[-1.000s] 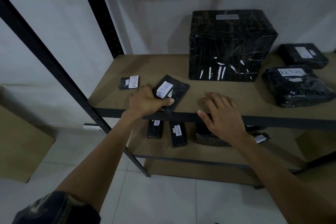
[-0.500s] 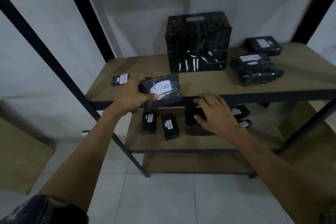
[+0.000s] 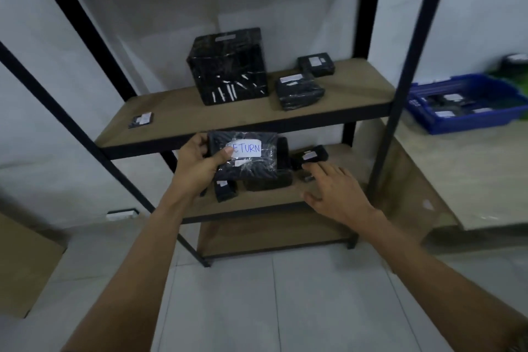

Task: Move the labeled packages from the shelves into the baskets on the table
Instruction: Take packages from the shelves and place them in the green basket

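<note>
While left hand (image 3: pixel 197 164) fingers (image 3: pixel 225 155) pinch RETURN package (image 3: pixel 245 156), label up

The held package (image 3: pixel 245 156) is wrapped in glossy, crinkled black plastic film — its label white paper. Shelf boards (image 3: pixel 177 111) look matt and woody; the frame (image 3: pixel 411 46), smooth black metal.

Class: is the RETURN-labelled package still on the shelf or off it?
Off it: the left hand holds the RETURN package in front of the shelf.
</note>
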`<state>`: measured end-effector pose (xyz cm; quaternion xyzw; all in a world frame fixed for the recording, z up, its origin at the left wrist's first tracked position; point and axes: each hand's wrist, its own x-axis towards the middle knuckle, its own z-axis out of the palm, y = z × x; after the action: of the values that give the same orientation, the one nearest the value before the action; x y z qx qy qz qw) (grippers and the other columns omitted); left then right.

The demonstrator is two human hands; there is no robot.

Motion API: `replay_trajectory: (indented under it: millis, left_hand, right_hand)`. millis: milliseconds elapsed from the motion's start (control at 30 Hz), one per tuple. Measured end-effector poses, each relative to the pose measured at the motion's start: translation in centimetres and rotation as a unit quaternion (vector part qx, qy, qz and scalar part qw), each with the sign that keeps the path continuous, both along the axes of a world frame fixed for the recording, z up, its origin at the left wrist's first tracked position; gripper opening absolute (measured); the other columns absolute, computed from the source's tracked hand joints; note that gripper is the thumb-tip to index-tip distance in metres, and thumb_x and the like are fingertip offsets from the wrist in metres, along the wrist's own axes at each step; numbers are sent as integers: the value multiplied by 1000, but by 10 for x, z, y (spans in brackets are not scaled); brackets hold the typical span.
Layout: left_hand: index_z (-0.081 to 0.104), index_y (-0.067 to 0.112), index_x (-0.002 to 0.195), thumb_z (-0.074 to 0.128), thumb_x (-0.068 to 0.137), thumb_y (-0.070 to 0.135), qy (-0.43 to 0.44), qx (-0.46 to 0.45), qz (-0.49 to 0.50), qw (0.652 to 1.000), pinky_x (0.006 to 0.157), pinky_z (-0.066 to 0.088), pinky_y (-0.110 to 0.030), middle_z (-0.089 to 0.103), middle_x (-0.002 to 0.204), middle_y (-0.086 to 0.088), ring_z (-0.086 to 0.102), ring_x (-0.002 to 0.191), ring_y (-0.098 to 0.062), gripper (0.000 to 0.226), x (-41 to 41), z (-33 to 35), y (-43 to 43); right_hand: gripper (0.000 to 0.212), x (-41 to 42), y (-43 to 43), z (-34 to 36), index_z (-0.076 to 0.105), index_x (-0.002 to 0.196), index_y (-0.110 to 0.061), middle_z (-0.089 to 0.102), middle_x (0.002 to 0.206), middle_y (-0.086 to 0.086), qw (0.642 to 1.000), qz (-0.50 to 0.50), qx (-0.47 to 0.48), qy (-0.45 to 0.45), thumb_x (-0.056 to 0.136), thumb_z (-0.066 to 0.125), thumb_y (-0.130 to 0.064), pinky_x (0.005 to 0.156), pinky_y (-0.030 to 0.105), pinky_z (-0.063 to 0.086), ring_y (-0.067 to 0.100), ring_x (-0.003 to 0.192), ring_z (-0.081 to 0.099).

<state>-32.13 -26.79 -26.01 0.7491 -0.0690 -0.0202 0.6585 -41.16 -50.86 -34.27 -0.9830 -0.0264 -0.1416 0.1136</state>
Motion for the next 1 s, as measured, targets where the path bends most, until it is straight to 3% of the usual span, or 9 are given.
replay_trajectory:
  millis: [133, 267, 367, 500, 700, 767, 1000]
  left_hand:
    - [56, 7, 109, 68, 85, 4, 30, -41, 8, 999, 63, 57, -26, 70, 101, -10, 71, 79, -14, 27, -44, -8, -34]
    - [58, 16, 95, 69, 84, 7, 51, -63, -11, 997, 83, 56, -43, 70, 103, -13, 69, 94, -28, 18, -87, -23, -64]
    - [58, 18, 95, 68, 85, 5, 62, -82, -20, 995, 83, 57, -40, 70, 99, -9, 69, 87, -23, 19, -123, -28, -92]
    - [61, 17, 93, 69, 83, 5, 87, -93, -38, 991, 87, 55, -46, 71, 97, -10, 68, 88, -26, 18, -164, -32, -136]
    - [63, 15, 95, 69, 81, 3, 99, -101, -73, 987, 88, 55, -47, 71, 101, -13, 68, 91, -29, 20, -217, -30, -222]
    - [64, 15, 96, 69, 81, 2, 98, -105, -85, 986, 87, 55, -45, 71, 100, -13, 69, 88, -27, 20, -236, -29, -256]
    - [65, 15, 92, 66, 82, 0, 99, -117, -84, 985, 84, 57, -42, 72, 92, -9, 70, 79, -22, 18, -288, -32, -385]
  right_hand:
    - [59, -56, -25, 2, 46, 131, -17, 57, 125, 6, 999, -33, 12, -9, 80, 63, -41, 96, 39, 40, 27, 116, 54]
    - [59, -111, -50, -3, 50, 127, -14, 59, 120, 9, 997, -72, -11, -10, 78, 64, -43, 93, 41, 42, 29, 111, 56]
    - [57, -153, -72, -5, 52, 123, -14, 60, 118, 8, 995, -96, -16, 8, 77, 63, -45, 91, 41, 43, 30, 109, 57]
    - [56, -210, -111, -6, 49, 126, -17, 60, 119, 7, 992, -126, -15, 29, 79, 63, -43, 89, 38, 43, 30, 108, 58]
    - [41, -279, -198, -10, 53, 120, -22, 67, 111, 4, 979, -137, 28, 149, 86, 55, -44, 75, 35, 52, 28, 99, 63]
    - [35, -301, -232, -11, 55, 116, -23, 68, 107, 3, 977, -142, 36, 156, 87, 54, -42, 73, 30, 48, 25, 98, 63]
    - [35, -366, -355, -9, 58, 113, -24, 67, 109, -3, 971, -147, 131, 139, 86, 58, -46, 78, 35, 53, 18, 97, 62]
